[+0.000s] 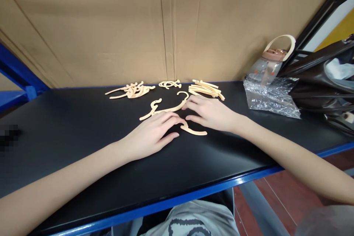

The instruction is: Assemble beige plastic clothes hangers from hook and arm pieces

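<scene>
My left hand (151, 134) lies flat on the black tabletop (83, 143), fingers stretched out over a small peach plastic hanger piece (193, 131). My right hand (212, 112) rests palm down beside it, fingers spread, fingertips touching a long curved peach hanger piece (166, 108) with a hook at its end. Neither hand grips anything. Further back lie three small piles of the same peach pieces: a left pile (131, 90), a middle pile (169, 84) and a right pile (206, 89).
A cardboard wall (166, 25) backs the table. At the right stand a clear water bottle (267, 64) with a beige handle, a crumpled clear plastic bag (272, 97) and a dark brown bag (323, 84). Blue table edge (193, 195) runs along the front.
</scene>
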The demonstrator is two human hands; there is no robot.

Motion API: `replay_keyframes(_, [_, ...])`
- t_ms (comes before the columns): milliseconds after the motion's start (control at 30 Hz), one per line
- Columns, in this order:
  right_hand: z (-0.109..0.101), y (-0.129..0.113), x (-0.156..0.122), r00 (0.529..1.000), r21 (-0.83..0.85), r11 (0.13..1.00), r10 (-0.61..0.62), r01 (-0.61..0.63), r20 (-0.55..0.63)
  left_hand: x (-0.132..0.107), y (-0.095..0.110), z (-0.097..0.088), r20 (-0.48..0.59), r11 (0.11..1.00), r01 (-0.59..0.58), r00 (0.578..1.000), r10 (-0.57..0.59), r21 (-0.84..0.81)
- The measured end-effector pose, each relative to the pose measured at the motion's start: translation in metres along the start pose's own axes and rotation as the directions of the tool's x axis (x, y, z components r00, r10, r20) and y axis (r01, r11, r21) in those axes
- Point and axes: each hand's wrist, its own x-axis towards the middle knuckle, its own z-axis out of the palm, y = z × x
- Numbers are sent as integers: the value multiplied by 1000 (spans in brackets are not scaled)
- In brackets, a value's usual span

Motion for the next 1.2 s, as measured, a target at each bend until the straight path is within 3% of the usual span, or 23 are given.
replay_keyframes(233, [27, -4, 5, 984, 71, 981, -175, 178, -42, -1, 0, 3, -76, 992, -63, 995, 72, 106])
replay_keyframes(633, [21, 3, 2, 995, 116, 988, -97, 100, -34, -10, -2, -3, 1, 954, -61, 998, 63, 292])
replay_keyframes(900, [15, 2, 3, 995, 102, 992, -83, 77, 50, -13, 4, -5, 8, 890, -28, 1000, 27, 455])
replay_keyframes(1200, [12, 0, 1, 996, 100, 994, -51, 43, 79, -13, 6, -7, 13, 940, 12, 1000, -17, 341])
